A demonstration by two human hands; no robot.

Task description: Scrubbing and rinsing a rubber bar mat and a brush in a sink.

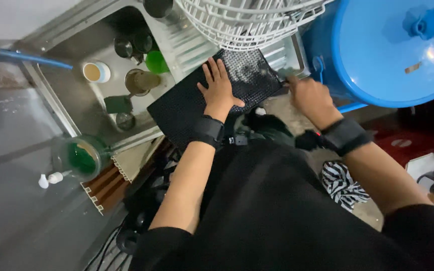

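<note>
A black perforated mat (187,103) lies tilted across the edge of a steel sink (76,45). My left hand (218,88) presses flat on its middle, fingers spread. My right hand (310,95) is closed at the mat's right corner, beside a blue barrel; what it grips there is blurred. Both wrists wear black bands. Soapy or wet patches show on the mat's upper part.
The sink holds several cups, a green cup (155,62) and a mug (96,72). A white wire dish rack (247,22) stands behind the mat. A big blue lidded barrel (393,50) is at right. A green-filled jar (80,158) sits at left.
</note>
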